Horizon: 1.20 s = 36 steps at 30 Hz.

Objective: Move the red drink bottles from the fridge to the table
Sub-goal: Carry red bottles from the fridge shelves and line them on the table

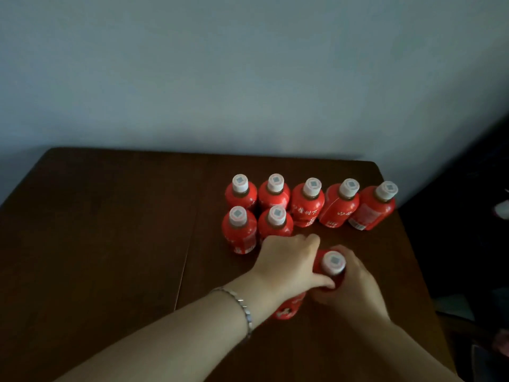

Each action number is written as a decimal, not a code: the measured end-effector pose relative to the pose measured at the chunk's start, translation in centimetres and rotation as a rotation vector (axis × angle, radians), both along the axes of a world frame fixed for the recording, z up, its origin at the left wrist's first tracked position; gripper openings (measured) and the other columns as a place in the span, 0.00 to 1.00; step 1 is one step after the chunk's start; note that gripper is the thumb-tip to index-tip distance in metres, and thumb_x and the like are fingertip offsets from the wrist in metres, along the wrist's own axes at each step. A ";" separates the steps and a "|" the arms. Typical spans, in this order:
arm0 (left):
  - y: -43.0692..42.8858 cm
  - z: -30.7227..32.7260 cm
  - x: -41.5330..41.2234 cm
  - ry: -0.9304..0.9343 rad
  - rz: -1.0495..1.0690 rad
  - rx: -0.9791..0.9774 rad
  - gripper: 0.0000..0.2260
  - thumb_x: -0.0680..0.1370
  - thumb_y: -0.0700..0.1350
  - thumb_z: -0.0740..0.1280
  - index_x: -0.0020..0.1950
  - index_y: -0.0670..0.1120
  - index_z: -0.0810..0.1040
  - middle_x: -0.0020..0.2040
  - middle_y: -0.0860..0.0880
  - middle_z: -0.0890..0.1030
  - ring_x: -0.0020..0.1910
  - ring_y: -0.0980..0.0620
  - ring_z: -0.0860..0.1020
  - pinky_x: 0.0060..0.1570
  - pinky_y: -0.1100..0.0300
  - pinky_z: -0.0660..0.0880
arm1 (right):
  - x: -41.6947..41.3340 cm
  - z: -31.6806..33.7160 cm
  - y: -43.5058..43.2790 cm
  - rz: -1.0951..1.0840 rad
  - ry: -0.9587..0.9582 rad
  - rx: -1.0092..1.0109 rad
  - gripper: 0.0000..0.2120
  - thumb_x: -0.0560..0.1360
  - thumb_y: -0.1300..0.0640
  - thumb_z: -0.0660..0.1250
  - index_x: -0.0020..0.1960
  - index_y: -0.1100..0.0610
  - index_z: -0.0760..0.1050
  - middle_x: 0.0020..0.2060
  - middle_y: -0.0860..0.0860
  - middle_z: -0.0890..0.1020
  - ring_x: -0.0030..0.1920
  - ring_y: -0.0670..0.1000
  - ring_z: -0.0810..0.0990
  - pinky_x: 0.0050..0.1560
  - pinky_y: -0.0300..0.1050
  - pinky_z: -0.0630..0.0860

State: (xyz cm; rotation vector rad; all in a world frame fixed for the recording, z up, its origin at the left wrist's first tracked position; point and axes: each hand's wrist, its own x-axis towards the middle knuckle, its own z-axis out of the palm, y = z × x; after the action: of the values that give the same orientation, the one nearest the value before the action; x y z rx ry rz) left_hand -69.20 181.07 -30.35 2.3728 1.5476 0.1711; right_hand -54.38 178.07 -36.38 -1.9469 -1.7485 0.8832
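Rows of red bottles (307,206) stood close beyond on the table (110,230); my left hand (287,261) and right hand (356,285) gripped an eighth bottle (333,262) between them.

Both forearms bare, in from the near edge, converging right of centre. Left forearm (170,332) diagonal from lower left, metal bracelet (242,307) at the wrist. Left grip (289,260) back-up, fingers wrapped over the far side of a red bottle (333,261), thumb across its near side. Right forearm (413,348) from lower right. Right grip (355,282) blurred, back-up, fingers curled onto the same bottle from the right. Left thumb tip against or just beside right fingers; can't tell which.
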 end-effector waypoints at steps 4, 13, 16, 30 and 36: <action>3.6 -0.5 2.7 0.089 -0.044 0.033 0.23 0.72 0.56 0.70 0.59 0.43 0.71 0.57 0.45 0.74 0.52 0.42 0.77 0.41 0.54 0.65 | 2.1 0.1 3.2 -0.255 0.100 0.065 0.39 0.56 0.50 0.82 0.62 0.51 0.68 0.52 0.46 0.75 0.53 0.47 0.74 0.52 0.43 0.71; 5.5 -2.8 2.8 0.244 0.035 0.157 0.32 0.50 0.59 0.80 0.49 0.46 0.80 0.48 0.44 0.80 0.43 0.42 0.79 0.39 0.51 0.74 | 2.8 -1.8 6.9 -0.164 0.127 -0.063 0.46 0.62 0.56 0.79 0.72 0.54 0.57 0.68 0.55 0.68 0.68 0.56 0.69 0.63 0.51 0.70; 4.9 -4.6 2.1 0.257 0.072 0.225 0.40 0.44 0.64 0.79 0.52 0.47 0.81 0.37 0.48 0.81 0.35 0.47 0.80 0.47 0.45 0.77 | 3.3 -1.9 7.0 -0.119 0.129 -0.126 0.46 0.65 0.53 0.77 0.74 0.52 0.52 0.68 0.57 0.69 0.67 0.57 0.70 0.65 0.55 0.71; 1.9 0.4 4.1 0.435 0.082 0.095 0.35 0.70 0.44 0.72 0.74 0.43 0.61 0.74 0.39 0.59 0.72 0.37 0.61 0.70 0.44 0.57 | 4.8 3.1 5.0 0.137 -0.314 -0.503 0.36 0.74 0.62 0.66 0.75 0.61 0.51 0.68 0.58 0.69 0.64 0.56 0.74 0.63 0.47 0.73; -4.7 6.0 4.2 0.292 -0.154 -0.127 0.11 0.79 0.47 0.59 0.56 0.43 0.74 0.55 0.45 0.79 0.54 0.44 0.77 0.49 0.54 0.71 | 6.3 8.4 -1.7 0.282 -0.492 -0.587 0.21 0.76 0.55 0.64 0.68 0.57 0.68 0.65 0.54 0.74 0.63 0.52 0.74 0.60 0.43 0.72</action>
State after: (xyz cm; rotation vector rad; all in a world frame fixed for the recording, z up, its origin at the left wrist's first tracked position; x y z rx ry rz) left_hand -65.00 176.41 -24.39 2.4855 1.4342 -0.3116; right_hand -48.13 176.38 -27.97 -2.4886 -2.2762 1.1949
